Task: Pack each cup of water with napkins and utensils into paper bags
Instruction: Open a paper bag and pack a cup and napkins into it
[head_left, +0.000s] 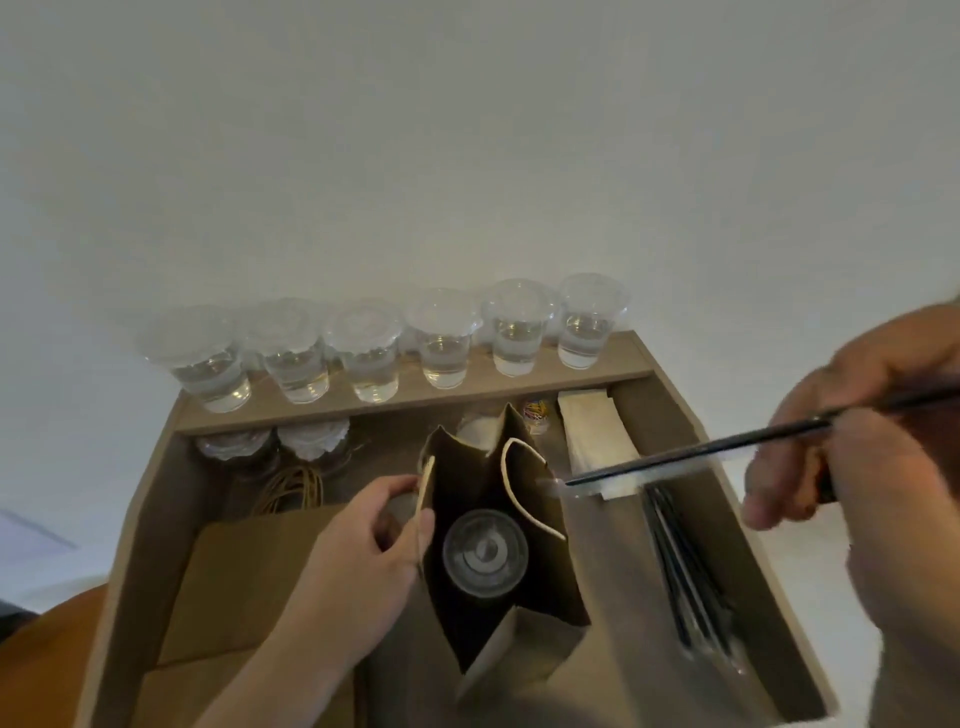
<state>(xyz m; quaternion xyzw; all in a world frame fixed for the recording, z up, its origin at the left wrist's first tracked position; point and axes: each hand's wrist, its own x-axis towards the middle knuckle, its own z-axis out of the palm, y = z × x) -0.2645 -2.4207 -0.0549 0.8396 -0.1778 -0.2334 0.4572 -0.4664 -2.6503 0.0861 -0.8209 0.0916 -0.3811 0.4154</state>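
Observation:
An open brown paper bag (550, 566) stands in the middle of the box, and a lidded cup (485, 552) sits upright inside it. My left hand (382, 540) grips the bag's left edge by its white handle. My right hand (852, 441) holds a black wrapped utensil (691, 453) whose tip points at the bag's right handle. Several lidded cups of water (441, 338) stand in a row on the back ledge. A stack of white napkins (597, 441) lies right of the bag, and more black utensils (685, 577) lie along the right side.
Everything sits in a brown cardboard box (150, 519) against a white wall. Flat paper bags (249, 577) lie stacked at the left. Two more lidded cups (311, 441) and a coil of twine handles (293, 491) are under the ledge. A small colourful packet (535, 413) is behind the bag.

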